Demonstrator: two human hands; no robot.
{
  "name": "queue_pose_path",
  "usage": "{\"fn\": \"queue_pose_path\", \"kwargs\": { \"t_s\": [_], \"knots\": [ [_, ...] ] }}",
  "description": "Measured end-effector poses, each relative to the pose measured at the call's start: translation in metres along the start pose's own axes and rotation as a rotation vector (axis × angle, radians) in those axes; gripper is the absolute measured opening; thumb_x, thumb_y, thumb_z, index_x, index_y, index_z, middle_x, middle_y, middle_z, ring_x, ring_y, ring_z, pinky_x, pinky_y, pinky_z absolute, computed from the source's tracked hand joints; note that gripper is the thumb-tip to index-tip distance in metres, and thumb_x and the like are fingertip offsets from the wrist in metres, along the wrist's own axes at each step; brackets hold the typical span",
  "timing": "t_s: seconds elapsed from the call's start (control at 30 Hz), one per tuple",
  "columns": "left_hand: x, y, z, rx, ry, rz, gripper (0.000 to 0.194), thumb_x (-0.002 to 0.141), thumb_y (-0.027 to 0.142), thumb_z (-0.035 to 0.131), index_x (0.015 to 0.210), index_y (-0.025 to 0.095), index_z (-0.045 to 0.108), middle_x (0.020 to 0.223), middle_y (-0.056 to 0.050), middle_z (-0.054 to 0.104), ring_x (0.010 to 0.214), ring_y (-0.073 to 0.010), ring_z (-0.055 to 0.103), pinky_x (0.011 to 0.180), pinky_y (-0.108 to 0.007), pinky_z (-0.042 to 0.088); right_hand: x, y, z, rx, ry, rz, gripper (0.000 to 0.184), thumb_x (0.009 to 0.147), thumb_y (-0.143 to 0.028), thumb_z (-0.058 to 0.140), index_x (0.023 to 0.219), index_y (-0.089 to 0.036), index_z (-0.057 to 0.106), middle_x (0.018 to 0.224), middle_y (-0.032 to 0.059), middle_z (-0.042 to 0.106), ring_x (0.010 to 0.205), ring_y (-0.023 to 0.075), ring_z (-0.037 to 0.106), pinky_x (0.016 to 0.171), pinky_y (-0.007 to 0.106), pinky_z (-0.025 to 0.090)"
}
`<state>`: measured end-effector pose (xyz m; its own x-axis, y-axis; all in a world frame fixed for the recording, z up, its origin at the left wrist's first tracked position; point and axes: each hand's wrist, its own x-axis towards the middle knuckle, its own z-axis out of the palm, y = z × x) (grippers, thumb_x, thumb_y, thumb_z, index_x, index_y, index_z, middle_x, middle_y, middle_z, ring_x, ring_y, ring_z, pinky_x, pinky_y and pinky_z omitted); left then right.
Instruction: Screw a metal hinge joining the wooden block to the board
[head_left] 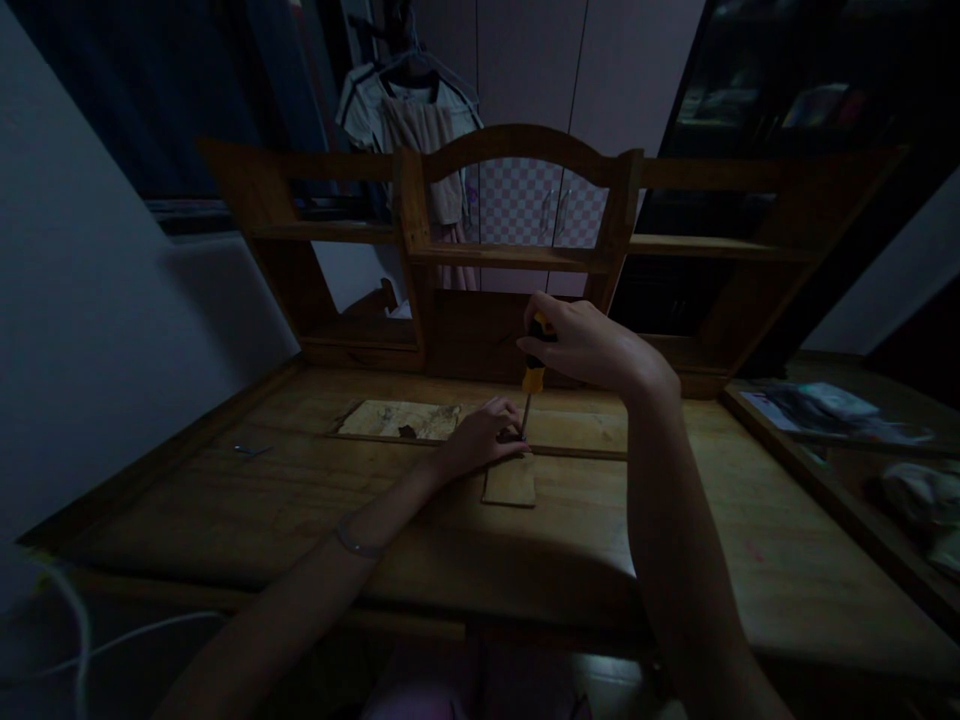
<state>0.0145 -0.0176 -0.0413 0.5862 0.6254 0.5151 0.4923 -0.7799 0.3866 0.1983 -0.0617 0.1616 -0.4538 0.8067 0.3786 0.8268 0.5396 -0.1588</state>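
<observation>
My right hand (577, 340) is wrapped round the yellow and black handle of a screwdriver (533, 378), which stands nearly upright with its shaft pointing down. The shaft's tip meets the fingers of my left hand (480, 438), where thumb and forefinger are closed at the tip. Whatever they pinch there is too small and dark to make out. Beneath the left fingers a short wooden piece (510, 487) lies on the wooden desk (315, 500). Just behind it a long flat board (577, 428) runs crosswise; its left part has a rough, pale, damaged surface.
A small metal object (251, 450) lies on the desk at the left. Along the back rises a wooden shelf unit (517, 258). Papers (832, 405) and a crumpled pale thing (922, 490) are at the right. A white cable (81, 620) hangs at the lower left.
</observation>
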Motion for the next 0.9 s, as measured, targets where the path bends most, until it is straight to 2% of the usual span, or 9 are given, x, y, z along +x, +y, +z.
{"fn": "queue_pose_path", "kwargs": {
  "t_s": [0.1,0.2,0.27,0.43,0.63,0.8,0.9],
  "knots": [
    [0.0,-0.01,-0.008,0.08,-0.056,0.02,0.051,0.073,0.055,0.08,0.11,0.022,0.068,0.12,-0.01,0.06,0.115,-0.0272,0.057,0.099,-0.041,0.048,0.001,0.001,0.001,-0.01,0.0,-0.008,0.023,0.093,-0.039,0.055,0.107,-0.02,0.056,0.09,0.0072,0.063,0.078,0.0209,0.058,0.066,0.031,0.04],
    [-0.002,-0.029,-0.021,0.118,-0.122,0.013,0.077,0.064,0.063,0.082,0.127,0.022,0.064,0.137,-0.015,0.053,0.126,-0.0325,0.051,0.107,-0.048,0.042,0.002,0.003,0.002,-0.011,0.006,-0.014,0.025,0.093,-0.04,0.056,0.107,-0.02,0.057,0.091,0.0078,0.064,0.079,0.0215,0.058,0.07,0.032,0.041],
    [-0.005,-0.043,-0.03,0.097,-0.157,-0.021,0.085,0.062,0.064,0.083,0.132,0.022,0.061,0.143,-0.016,0.049,0.13,-0.0332,0.05,0.108,-0.048,0.041,0.003,0.003,0.002,-0.01,0.005,-0.008,0.026,0.092,-0.04,0.057,0.108,-0.02,0.057,0.092,0.0082,0.064,0.08,0.0218,0.058,0.07,0.033,0.042],
    [-0.009,-0.062,-0.04,0.02,-0.238,-0.048,0.079,0.062,0.06,0.085,0.13,0.025,0.065,0.134,-0.011,0.061,0.122,-0.0276,0.058,0.105,-0.04,0.044,0.004,0.002,0.005,-0.05,0.043,0.002,0.027,0.092,-0.041,0.057,0.109,-0.02,0.058,0.093,0.0088,0.065,0.085,0.0237,0.06,0.074,0.035,0.043],
    [-0.008,-0.06,-0.039,-0.009,-0.205,-0.065,0.071,0.062,0.056,0.085,0.124,0.024,0.069,0.129,-0.009,0.067,0.117,-0.0277,0.063,0.101,-0.04,0.048,0.006,0.005,0.007,-0.041,0.061,0.002,0.028,0.091,-0.039,0.057,0.111,-0.019,0.059,0.094,0.0095,0.066,0.088,0.0249,0.06,0.078,0.036,0.044],
    [-0.01,-0.057,-0.04,-0.027,-0.2,-0.172,0.067,0.063,0.057,0.083,0.12,0.023,0.071,0.131,-0.008,0.067,0.121,-0.0289,0.062,0.11,-0.045,0.043,0.007,0.003,0.003,0.006,0.02,-0.003,0.027,0.088,-0.035,0.056,0.109,-0.019,0.06,0.098,0.0098,0.067,0.09,0.0252,0.06,0.082,0.037,0.044],
    [-0.011,-0.055,-0.041,-0.107,-0.183,-0.199,0.066,0.065,0.056,0.082,0.121,0.023,0.071,0.131,-0.007,0.067,0.122,-0.0273,0.062,0.111,-0.043,0.043,0.007,0.003,0.004,0.013,0.032,-0.012,0.029,0.088,-0.033,0.055,0.113,-0.018,0.058,0.103,0.0105,0.067,0.094,0.026,0.061,0.084,0.037,0.044]
  ]
}}
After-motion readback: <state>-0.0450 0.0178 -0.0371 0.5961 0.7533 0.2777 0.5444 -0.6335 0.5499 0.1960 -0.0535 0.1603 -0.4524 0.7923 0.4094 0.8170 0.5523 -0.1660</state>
